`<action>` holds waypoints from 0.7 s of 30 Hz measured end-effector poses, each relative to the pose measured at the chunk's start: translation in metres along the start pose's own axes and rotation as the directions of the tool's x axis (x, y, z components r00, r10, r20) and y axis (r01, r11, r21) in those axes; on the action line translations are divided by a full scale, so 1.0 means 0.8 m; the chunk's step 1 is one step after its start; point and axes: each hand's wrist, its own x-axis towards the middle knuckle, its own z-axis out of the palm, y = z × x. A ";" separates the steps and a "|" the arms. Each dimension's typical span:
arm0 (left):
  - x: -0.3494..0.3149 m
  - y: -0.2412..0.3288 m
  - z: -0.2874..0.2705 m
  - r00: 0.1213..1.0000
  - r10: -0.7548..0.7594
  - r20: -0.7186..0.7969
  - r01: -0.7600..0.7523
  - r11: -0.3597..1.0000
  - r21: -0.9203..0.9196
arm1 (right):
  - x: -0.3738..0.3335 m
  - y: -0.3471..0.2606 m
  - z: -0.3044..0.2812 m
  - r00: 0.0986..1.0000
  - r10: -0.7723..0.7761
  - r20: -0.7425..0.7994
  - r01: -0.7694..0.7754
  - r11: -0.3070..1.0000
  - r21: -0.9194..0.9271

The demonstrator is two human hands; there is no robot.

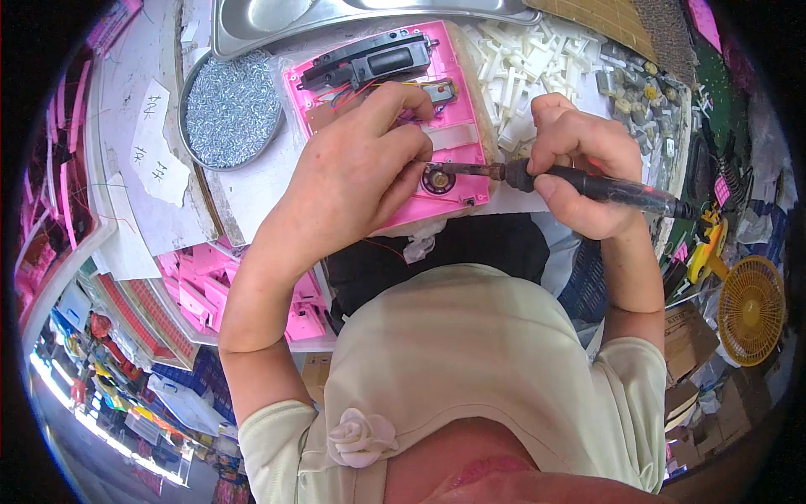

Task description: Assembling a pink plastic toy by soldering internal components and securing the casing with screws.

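A pink plastic housing (464,118) lies on the table, its inner side up. Fixed in it are a black mechanism (369,60) with thin wires and a small round speaker (439,180). My left hand (357,164) reaches over the housing from the left, thumb and fingertips pinched together just above the speaker; whatever they pinch is too small to make out. In my right hand (581,160) is a soldering iron (604,188) with a black handle, held nearly level. Its brownish metal barrel points left, and the tip comes up close to my left fingertips at the speaker.
A round dish of small silvery screws (232,109) stands left of the housing, below a metal tray (353,17). White plastic parts (525,71) and small motor-like pieces (638,97) are heaped to the right. More pink parts (201,281) lie lower left; a yellow fan (751,311) is at right.
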 end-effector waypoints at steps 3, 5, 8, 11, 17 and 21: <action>0.001 -0.001 0.001 1.000 0.010 -0.003 -0.010 1.000 0.013 | 0.001 0.001 0.002 1.000 -0.006 -0.006 0.006 1.000 0.000; 0.001 0.000 0.000 1.000 0.011 -0.003 -0.011 1.000 0.029 | 0.004 -0.001 0.005 1.000 -0.023 -0.008 0.023 1.000 -0.006; 0.001 0.001 0.000 1.000 0.011 -0.002 -0.011 0.999 0.035 | 0.009 -0.002 0.005 0.999 -0.053 -0.001 0.052 0.998 -0.019; 0.000 0.000 0.000 1.000 0.003 0.000 -0.003 1.000 0.019 | 0.008 -0.002 0.001 0.997 -0.075 -0.002 0.075 0.997 -0.004; 0.001 0.002 -0.001 1.000 0.008 0.002 -0.008 1.000 0.030 | -0.002 -0.002 -0.013 0.995 -0.092 -0.037 0.093 0.995 0.044; 0.001 0.001 -0.001 1.000 0.018 -0.001 -0.018 1.000 0.025 | -0.005 0.000 -0.013 0.992 -0.098 -0.083 0.101 0.994 0.038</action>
